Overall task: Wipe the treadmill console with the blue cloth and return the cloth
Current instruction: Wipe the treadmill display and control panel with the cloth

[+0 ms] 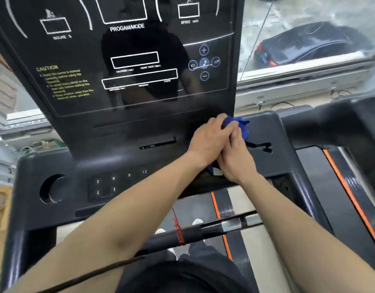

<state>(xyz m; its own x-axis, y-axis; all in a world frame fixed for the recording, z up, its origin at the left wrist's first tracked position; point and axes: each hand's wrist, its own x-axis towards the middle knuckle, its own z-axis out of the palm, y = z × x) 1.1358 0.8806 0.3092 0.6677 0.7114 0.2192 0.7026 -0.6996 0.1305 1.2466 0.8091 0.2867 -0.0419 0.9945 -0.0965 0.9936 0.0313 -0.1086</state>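
The black treadmill console fills the view, with its glossy display panel above and a button tray below. A crumpled blue cloth lies on the right part of the lower console, just under the display's right corner. My left hand and my right hand are pressed together over the cloth and both grip it. Most of the cloth is hidden under the hands; a blue tip shows near the wrists.
A round cup holder sits at the console's left and number keys in the middle. A handlebar crosses below my arms. A second treadmill stands right. A window at right shows a dark car.
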